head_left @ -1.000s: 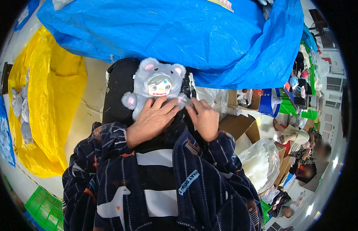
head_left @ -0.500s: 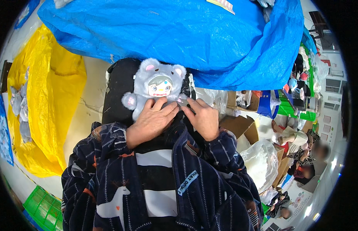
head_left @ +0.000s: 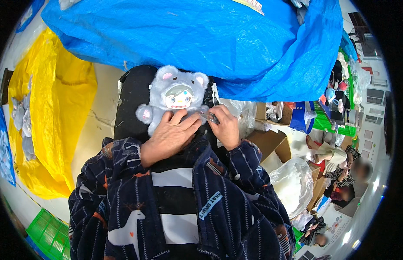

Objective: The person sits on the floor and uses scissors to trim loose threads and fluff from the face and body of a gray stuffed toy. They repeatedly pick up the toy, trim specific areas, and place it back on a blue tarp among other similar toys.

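Observation:
A grey-blue plush doll (head_left: 160, 102) with bear ears, pink ear linings and a pale doll face lies face up on a black padded surface (head_left: 128, 104) in front of me. My left hand (head_left: 170, 134) grips its lower body, fingers curled over the belly just below the face. Close by on the right, my right hand (head_left: 227, 128) is closed around a small pair of thread snips (head_left: 209, 117). Their slim, shiny tip points toward the doll's side next to my left fingertips. My palm hides part of the tool, and my left hand covers the doll's lower part.
A large blue sheet (head_left: 197, 43) spreads beyond the doll. On the left, a yellow sack (head_left: 58, 112) holds several grey plush pieces. Cardboard boxes (head_left: 268, 143), a clear plastic bag (head_left: 292, 182) and green crates stand on the right, with people farther off. A green crate (head_left: 47, 236) sits lower left.
My right hand has drawn slightly back and turned, so the snips show more clearly. The left hand and the doll stay almost in place, shifted slightly left.

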A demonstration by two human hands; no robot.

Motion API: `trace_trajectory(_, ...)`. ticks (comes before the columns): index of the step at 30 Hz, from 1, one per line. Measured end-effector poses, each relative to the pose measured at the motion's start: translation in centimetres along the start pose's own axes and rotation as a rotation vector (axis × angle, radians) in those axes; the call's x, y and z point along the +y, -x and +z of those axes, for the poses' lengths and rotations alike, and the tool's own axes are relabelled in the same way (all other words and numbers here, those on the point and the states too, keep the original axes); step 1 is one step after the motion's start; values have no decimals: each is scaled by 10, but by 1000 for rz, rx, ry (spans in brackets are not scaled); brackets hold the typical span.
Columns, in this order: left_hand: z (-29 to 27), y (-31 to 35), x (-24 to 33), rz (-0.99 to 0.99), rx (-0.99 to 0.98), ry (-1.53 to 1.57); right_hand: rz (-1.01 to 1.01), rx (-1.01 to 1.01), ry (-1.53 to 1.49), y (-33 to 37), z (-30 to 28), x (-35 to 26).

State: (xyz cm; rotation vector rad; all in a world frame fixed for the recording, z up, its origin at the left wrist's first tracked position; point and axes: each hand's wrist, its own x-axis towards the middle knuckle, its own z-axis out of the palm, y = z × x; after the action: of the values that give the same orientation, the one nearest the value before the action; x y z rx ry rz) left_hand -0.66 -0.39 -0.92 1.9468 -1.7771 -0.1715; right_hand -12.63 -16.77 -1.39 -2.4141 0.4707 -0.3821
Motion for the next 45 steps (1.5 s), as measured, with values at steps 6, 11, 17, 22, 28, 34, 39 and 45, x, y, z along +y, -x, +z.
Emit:
trace_trajectory(6,0,-5,-1,-2,-29,14,233,-97,-555,19,4,-14)
trace_trajectory(11,-17,-4,-1,6,-72,138,628,-131,-709,21,-34,17)
trace_trajectory(17,-54,46,-12,-128,77,564,359,117,-300,10,-19,-3)
trace_trajectory(22,-57,88,-14,-722,-3,814,432,-64,-373,14,4,-16)
trace_trajectory(28,-24,62,-31,-794,-203,1372,739,-62,-1047,0,8,-16)
trace_trajectory(34,-29,45,-18,-923,-14,1809,846,-124,-916,21,-22,-43)
trace_trajectory(39,-30,40,-7,-913,59,1880,573,-157,-793,24,-11,-61)
trace_trajectory(45,-26,60,-22,-630,-164,2259,464,-154,-787,26,1,-50)
